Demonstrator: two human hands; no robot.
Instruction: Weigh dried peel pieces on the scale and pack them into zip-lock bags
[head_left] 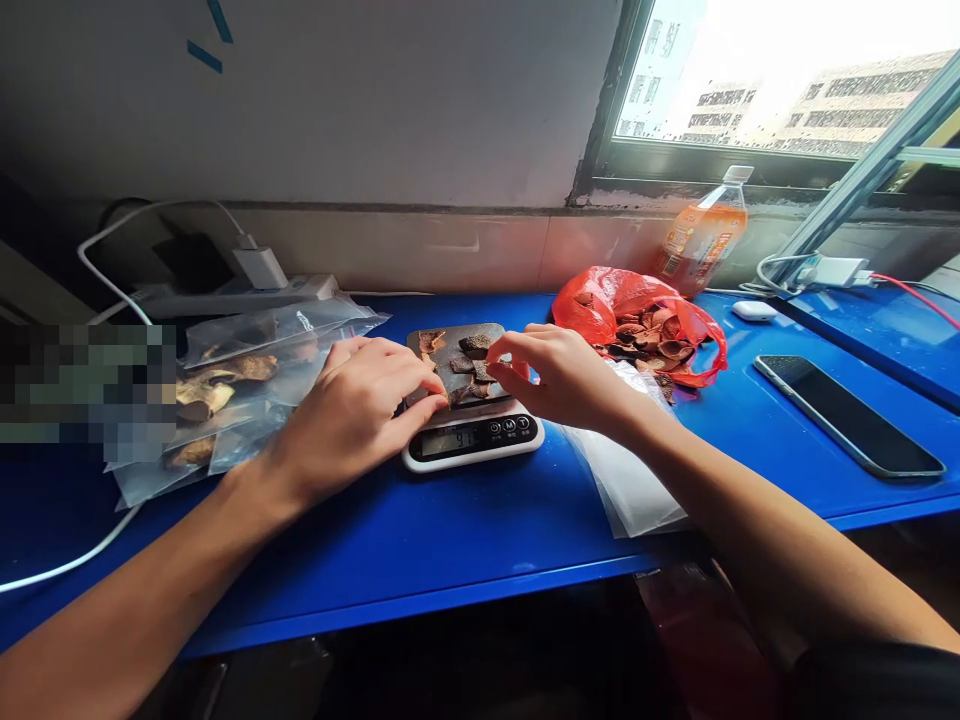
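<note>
A small white kitchen scale (472, 447) with a dark top and lit display stands on the blue table. Several brown, rough-skinned pieces of dried peel (475, 347) lie across its plate. At the plate's left front edge, my left hand (364, 395) has thumb and forefinger pinched at a piece of peel (454, 397), partly hidden by the fingers. From the right, my right hand (562, 375) reaches over the plate, its curled thumb and forefinger closed at another piece whose outline is mostly covered.
Clear zip bags of dried pieces (202, 390) lie left. Behind my right hand is a red plastic bag (592, 290) full of peel, with clear plastic bags (637, 495) in front. A drink bottle (705, 235), earphone case (754, 311), phone (847, 415) and charger (259, 268) surround the workspace.
</note>
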